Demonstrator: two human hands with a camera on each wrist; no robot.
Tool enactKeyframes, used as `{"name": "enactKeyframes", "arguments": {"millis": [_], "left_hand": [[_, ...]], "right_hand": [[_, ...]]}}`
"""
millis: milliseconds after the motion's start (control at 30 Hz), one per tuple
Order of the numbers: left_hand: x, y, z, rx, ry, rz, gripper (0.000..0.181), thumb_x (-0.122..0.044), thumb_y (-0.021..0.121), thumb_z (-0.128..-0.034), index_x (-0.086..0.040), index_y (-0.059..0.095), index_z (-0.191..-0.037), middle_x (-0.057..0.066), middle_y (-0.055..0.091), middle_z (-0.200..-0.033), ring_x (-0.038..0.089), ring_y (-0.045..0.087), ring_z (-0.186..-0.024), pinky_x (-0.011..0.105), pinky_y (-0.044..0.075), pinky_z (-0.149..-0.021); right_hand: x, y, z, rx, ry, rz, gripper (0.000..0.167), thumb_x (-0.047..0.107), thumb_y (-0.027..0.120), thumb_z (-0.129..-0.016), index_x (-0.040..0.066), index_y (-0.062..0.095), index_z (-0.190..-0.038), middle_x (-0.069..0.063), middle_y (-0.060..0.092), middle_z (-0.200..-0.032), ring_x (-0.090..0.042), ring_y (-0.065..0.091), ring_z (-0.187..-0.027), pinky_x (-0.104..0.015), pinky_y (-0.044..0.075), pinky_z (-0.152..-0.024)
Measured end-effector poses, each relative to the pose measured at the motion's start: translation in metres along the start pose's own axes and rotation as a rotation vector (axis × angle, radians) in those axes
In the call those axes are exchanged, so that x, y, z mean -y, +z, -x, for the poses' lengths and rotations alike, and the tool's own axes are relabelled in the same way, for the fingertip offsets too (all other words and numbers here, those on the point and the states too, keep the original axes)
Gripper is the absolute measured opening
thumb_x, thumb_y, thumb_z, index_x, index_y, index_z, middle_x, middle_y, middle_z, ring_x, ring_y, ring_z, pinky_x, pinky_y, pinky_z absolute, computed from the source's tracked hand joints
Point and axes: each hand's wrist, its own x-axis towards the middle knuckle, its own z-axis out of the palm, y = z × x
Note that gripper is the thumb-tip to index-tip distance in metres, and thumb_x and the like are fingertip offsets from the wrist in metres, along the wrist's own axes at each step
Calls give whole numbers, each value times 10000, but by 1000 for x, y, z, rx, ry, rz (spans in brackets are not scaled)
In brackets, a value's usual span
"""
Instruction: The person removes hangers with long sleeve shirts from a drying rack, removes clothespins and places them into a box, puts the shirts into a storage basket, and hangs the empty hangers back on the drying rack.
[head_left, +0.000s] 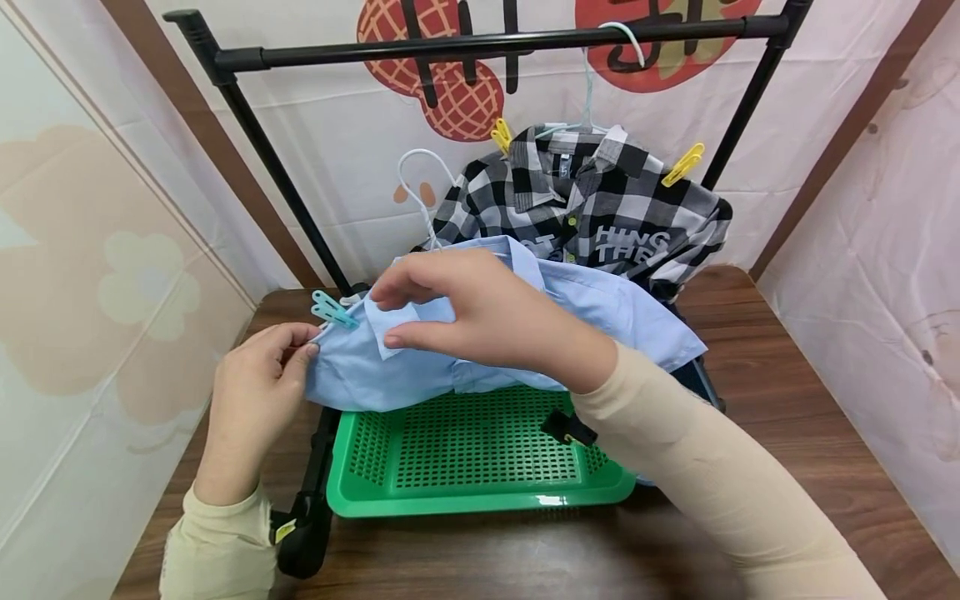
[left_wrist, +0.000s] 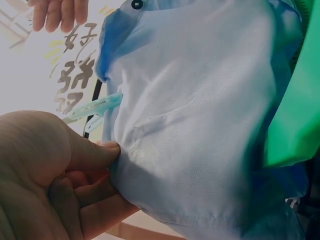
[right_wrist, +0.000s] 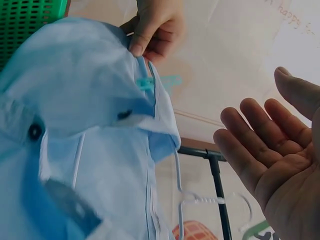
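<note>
A light blue shirt [head_left: 420, 375] on a white hanger [head_left: 423, 156] lies across the back of a green basket. My left hand [head_left: 258, 392] pinches the shirt's left shoulder edge between thumb and fingers. Just beside those fingers, a teal clothespin [head_left: 330, 310] is clipped on the same edge; it also shows in the left wrist view. Above the shirt's collar hovers my right hand [head_left: 480, 312], fingers loosely bent and nothing held. In the right wrist view its palm [right_wrist: 285, 175] faces the camera, apart from the shirt.
A black rack's bar [head_left: 450, 46] spans the back. From it hangs a black-and-white checked shirt [head_left: 600, 200] on a hanger, with yellow clothespins [head_left: 682, 165] at its shoulders. The green basket [head_left: 480, 504] stands on the brown wooden table [head_left: 465, 562].
</note>
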Motion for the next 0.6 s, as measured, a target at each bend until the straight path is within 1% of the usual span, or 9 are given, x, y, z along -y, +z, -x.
{"name": "enactKeyframes", "arguments": {"millis": [200, 333, 433, 500, 600], "left_hand": [[3, -2, -1, -2, 18, 5, 101, -80, 697, -965, -86, 753, -1050, 107, 734, -985, 229, 589, -721, 221, 352, -624], [3, -1, 0, 0, 26, 5, 89, -79, 705, -962, -85, 755, -1035, 101, 725, -936, 226, 607, -732, 238, 373, -635], [3, 0, 1, -6, 35, 5, 94, -65, 712, -952, -83, 758, -1032, 92, 722, -911, 218, 616, -746, 257, 386, -651], [3, 0, 1, -13, 43, 5, 103, -54, 715, -944, -81, 760, -1033, 90, 726, -908, 213, 619, -749, 259, 388, -655], [3, 1, 1, -21, 55, 5, 114, -39, 717, -936, -73, 761, -1035, 90, 728, -909, 211, 618, -742, 253, 386, -649]], "right_hand": [[3, 12, -28, 47, 14, 83, 335, 270, 772, -941, 119, 679, -1226, 45, 719, -1187, 6, 632, -1123, -142, 448, -993], [2, 18, -43, 79, 16, 104, 338, 272, 753, -956, 115, 668, -1243, 40, 708, -1206, 5, 623, -1134, -134, 437, -1000], [5, 21, -53, 118, 35, 136, 335, 284, 733, -970, 124, 659, -1255, 39, 694, -1224, -4, 609, -1150, -123, 421, -1005], [7, 23, -60, 145, 53, 191, 327, 297, 719, -979, 140, 653, -1258, 48, 684, -1230, -12, 600, -1152, -114, 410, -997], [8, 25, -70, 180, 80, 287, 304, 321, 698, -990, 167, 643, -1246, 70, 670, -1205, -19, 582, -1094, -121, 409, -953]]}}
